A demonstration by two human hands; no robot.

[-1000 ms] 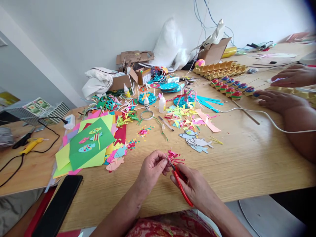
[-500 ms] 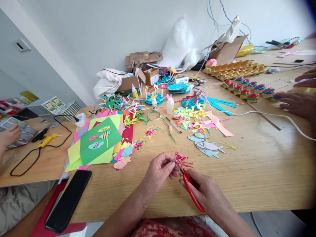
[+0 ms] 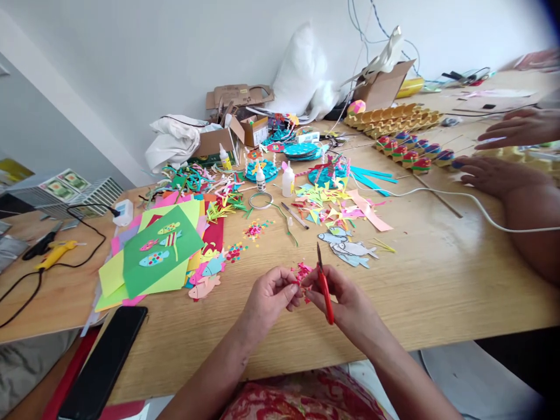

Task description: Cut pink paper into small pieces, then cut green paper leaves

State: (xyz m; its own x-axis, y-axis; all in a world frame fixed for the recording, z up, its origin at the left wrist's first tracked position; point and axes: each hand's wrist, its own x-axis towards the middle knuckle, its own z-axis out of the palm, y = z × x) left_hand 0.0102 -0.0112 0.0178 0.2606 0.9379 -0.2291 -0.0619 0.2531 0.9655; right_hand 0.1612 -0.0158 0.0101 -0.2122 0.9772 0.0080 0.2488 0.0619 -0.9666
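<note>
My left hand [image 3: 270, 298] is closed in a pinch above the table's near part, and what it holds is too small to make out. Close beside it, my right hand [image 3: 347, 300] grips a pair of red-handled scissors [image 3: 325, 289], whose blades point up and away from me. The right fingertips meet those of the left. Just behind the fingers lies a small heap of pink and red paper scraps [image 3: 303, 269]. Grey and blue paper fish [image 3: 350, 249] rest farther back on the right.
Coloured paper sheets [image 3: 161, 251] with small fish on top lie at left, near a black phone [image 3: 105, 359]. Glue bottles [image 3: 288, 179] and yellow paper scraps [image 3: 328, 198] stand or lie farther back. At right, another person's hands [image 3: 499, 175] are beside painted egg-carton pieces [image 3: 409, 158].
The scissors have swung upright in my right hand, their blades moving away from the left fingertips. Both hands' fingertips have come together. The view has shifted slightly to the right.
</note>
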